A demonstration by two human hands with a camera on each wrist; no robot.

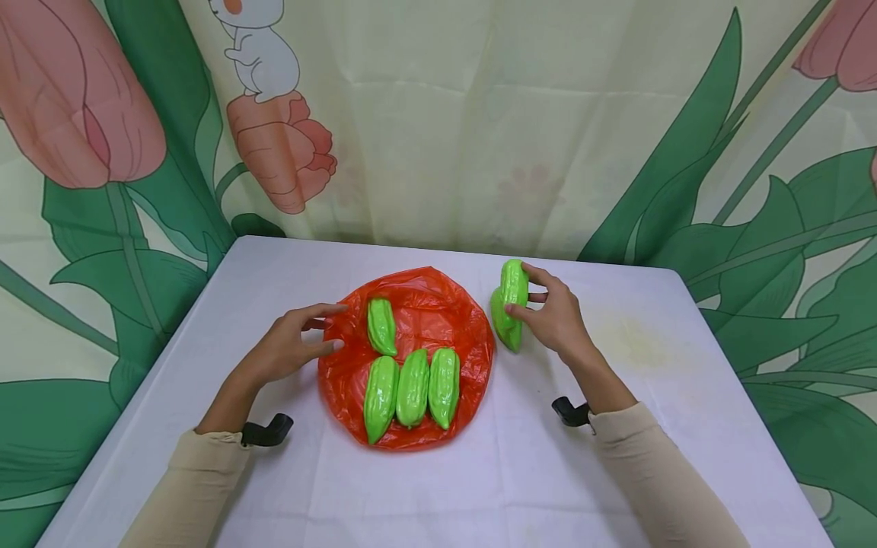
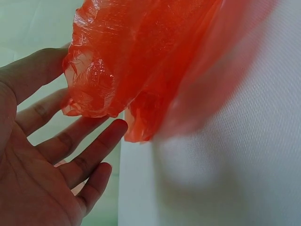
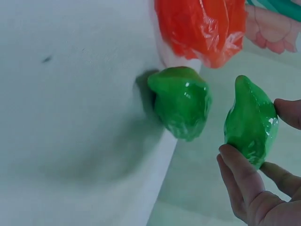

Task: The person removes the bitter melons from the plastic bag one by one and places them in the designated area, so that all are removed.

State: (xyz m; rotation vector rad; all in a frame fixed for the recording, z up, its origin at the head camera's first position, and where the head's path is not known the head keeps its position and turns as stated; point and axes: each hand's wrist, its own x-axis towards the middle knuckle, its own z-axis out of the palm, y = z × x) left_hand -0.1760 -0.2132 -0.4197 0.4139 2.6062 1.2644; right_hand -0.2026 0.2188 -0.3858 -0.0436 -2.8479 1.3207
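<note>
A red plastic bag (image 1: 411,323) lies spread wide on the table, with several glossy green ridged fruits (image 1: 413,388) in it. At its left rim is my left hand (image 1: 291,346), thumb and fingers apart; in the left wrist view its relaxed fingers (image 2: 89,157) reach to the thin plastic. My right hand (image 1: 555,316) holds one green ridged fruit (image 1: 515,281) between thumb and fingers, right of the bag. Partly behind it, another green ridged fruit (image 1: 507,331) rests on the table. The right wrist view shows the held fruit (image 3: 250,120) raised, apart from the resting fruit (image 3: 181,103).
A white cloth covers the table (image 1: 425,502), whose far edge runs just beyond the bag and fruit. Behind hangs a curtain (image 1: 466,152) printed with flowers, leaves and a rabbit on a carrot. Black curved pieces (image 1: 267,431) stick out at both wrists.
</note>
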